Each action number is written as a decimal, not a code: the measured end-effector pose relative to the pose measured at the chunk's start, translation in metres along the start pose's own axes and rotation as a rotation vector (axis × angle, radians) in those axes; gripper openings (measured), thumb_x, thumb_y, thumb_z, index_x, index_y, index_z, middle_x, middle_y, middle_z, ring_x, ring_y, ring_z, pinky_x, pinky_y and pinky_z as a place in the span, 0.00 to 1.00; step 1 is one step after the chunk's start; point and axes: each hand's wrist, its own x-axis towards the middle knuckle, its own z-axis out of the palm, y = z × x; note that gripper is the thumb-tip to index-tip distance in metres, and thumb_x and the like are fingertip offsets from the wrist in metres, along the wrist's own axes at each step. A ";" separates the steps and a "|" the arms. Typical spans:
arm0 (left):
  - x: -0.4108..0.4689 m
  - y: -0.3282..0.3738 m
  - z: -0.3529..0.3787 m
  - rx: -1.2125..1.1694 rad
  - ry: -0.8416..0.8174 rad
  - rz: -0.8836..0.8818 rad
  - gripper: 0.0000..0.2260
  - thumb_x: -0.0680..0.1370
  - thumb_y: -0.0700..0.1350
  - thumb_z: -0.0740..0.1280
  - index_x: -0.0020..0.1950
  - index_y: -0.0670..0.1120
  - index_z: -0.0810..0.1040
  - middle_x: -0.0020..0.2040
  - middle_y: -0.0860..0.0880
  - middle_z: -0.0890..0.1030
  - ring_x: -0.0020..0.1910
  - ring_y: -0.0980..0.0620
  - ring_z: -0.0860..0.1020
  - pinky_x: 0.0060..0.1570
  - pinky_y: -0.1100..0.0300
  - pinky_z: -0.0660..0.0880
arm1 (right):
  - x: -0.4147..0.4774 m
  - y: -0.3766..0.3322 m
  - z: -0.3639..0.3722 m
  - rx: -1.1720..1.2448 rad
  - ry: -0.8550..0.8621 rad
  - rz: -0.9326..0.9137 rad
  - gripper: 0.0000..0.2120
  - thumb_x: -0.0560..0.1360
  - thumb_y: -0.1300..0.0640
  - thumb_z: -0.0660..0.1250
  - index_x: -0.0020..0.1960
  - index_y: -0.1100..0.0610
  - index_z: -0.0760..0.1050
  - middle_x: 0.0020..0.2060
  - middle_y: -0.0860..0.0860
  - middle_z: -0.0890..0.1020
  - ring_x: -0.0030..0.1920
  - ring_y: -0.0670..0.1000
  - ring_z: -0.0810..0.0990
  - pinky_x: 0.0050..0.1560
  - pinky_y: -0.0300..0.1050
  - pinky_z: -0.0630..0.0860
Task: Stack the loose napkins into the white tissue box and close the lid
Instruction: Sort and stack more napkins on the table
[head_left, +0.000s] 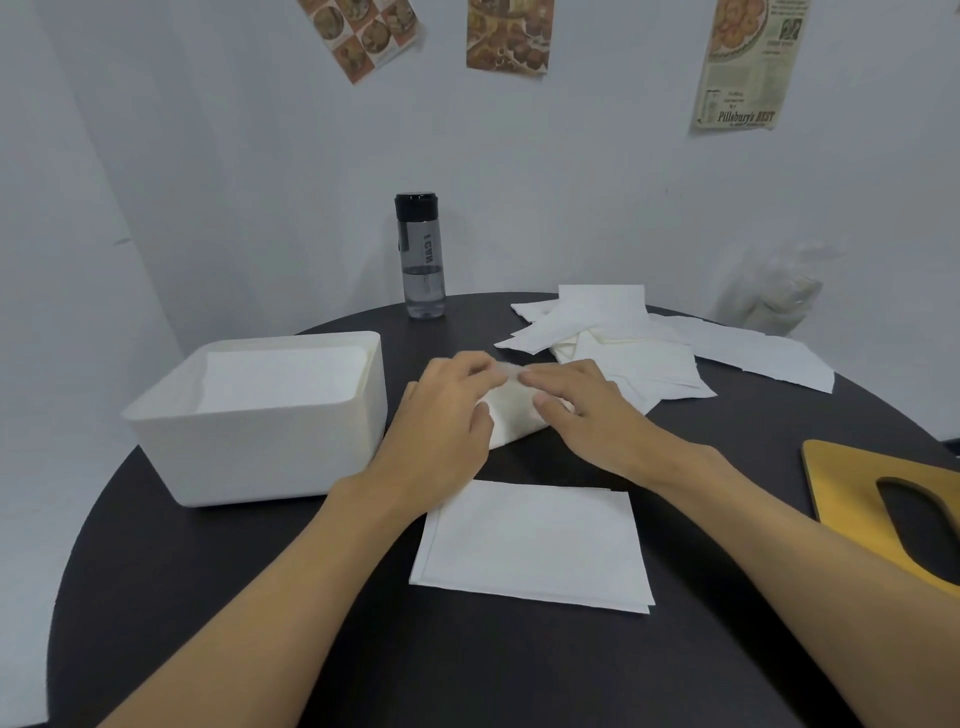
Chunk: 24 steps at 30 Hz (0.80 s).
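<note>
Risk first: the napkin (511, 410) between the two hands is thin and limp, so a tug from either side could tear it or leave a crooked fold that will not lie flat in the white tissue box (260, 457). That box stands open just left of the hands, with napkins already inside. A sweep of the right forearm could also scatter the loose napkin pile (639, 364) behind it, or nudge the squared stack (535, 545) lying on the desk (519, 670) between the forearms. Now the grip: the left hand (447, 415) is curled, fingers and thumb pinching the napkin's left end. The right hand (587, 410) looks flatter, fingertips at the top edge, thumb against the paper, apparently pinching too. The yellow slotted lid (852, 493) waits far right, off the box.
</note>
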 end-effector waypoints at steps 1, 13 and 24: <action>0.000 -0.001 0.001 -0.043 0.064 -0.030 0.17 0.81 0.38 0.62 0.68 0.50 0.78 0.73 0.54 0.69 0.71 0.53 0.64 0.70 0.48 0.66 | 0.001 -0.001 -0.002 0.020 0.020 -0.008 0.17 0.84 0.57 0.56 0.71 0.50 0.72 0.65 0.35 0.69 0.70 0.45 0.60 0.74 0.53 0.56; 0.009 0.003 -0.013 -0.319 0.228 -0.056 0.22 0.82 0.37 0.62 0.76 0.47 0.69 0.74 0.58 0.69 0.72 0.61 0.68 0.71 0.55 0.69 | 0.003 -0.005 -0.024 0.222 0.353 -0.123 0.11 0.78 0.65 0.64 0.53 0.52 0.80 0.61 0.42 0.77 0.63 0.41 0.73 0.62 0.30 0.66; 0.008 0.017 -0.024 -0.580 0.451 0.010 0.23 0.78 0.32 0.68 0.72 0.44 0.74 0.69 0.52 0.75 0.62 0.54 0.79 0.61 0.63 0.76 | 0.002 -0.007 -0.035 0.451 0.607 -0.010 0.13 0.75 0.69 0.65 0.47 0.52 0.70 0.41 0.47 0.79 0.43 0.47 0.79 0.50 0.41 0.77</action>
